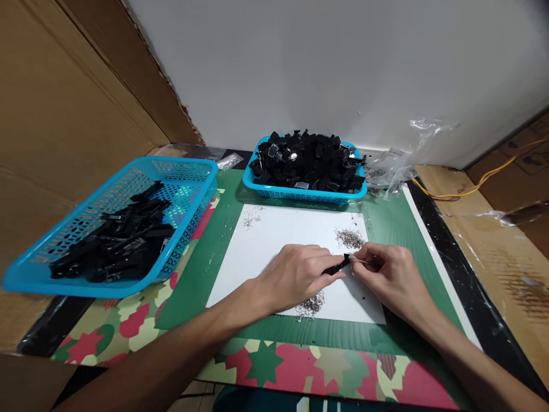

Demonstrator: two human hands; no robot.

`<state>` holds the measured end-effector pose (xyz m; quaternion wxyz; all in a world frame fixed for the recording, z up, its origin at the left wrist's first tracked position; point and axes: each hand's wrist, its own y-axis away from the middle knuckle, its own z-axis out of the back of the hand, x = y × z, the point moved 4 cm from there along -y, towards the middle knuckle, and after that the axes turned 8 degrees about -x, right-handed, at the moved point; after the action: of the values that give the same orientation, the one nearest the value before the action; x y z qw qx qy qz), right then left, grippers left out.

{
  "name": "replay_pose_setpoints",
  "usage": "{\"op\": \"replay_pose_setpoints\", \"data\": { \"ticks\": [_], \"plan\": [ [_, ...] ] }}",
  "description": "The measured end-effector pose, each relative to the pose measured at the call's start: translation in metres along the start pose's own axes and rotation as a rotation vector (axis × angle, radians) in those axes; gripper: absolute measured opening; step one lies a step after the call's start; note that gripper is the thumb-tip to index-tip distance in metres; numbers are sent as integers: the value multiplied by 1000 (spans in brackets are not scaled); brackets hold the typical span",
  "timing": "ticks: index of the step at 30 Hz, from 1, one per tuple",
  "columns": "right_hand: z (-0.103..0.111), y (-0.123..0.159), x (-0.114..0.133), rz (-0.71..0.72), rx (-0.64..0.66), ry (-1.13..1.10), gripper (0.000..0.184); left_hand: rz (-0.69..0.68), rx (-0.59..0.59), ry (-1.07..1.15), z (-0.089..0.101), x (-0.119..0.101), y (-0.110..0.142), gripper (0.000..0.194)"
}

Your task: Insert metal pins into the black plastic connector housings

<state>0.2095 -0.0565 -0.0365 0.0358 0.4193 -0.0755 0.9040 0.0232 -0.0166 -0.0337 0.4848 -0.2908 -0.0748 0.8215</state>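
Note:
My left hand (302, 272) is closed around a small black plastic part (338, 266), whose far end sticks out past the fingertips. At that end, my right hand (384, 269) pinches a thin silvery tool (357, 260) that looks like tweezers, its tip at the black part. The fingers cover most of both items. Beneath the hands lies a white sheet (270, 240). One pile of tiny metal springs or clips (350, 238) lies just beyond the right fingers. Another small metal pile (311, 305) sits below the left hand, partly covered by it.
A blue basket (304, 194) heaped with black plastic parts stands at the back. To the left, a larger blue basket (184, 252) holds longer black pieces. Crumpled clear plastic bags (392, 169) lie back right. Cardboard (506, 257) and a yellow cable (484, 182) border the right side.

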Motion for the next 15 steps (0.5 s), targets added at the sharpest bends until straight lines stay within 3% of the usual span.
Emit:
{"op": "replay_pose_setpoints", "data": {
  "ticks": [15],
  "plan": [
    [-28, 3, -10, 159, -94, -32, 30, 89, -1, -60, 5, -1, 9, 19]
  ]
}}
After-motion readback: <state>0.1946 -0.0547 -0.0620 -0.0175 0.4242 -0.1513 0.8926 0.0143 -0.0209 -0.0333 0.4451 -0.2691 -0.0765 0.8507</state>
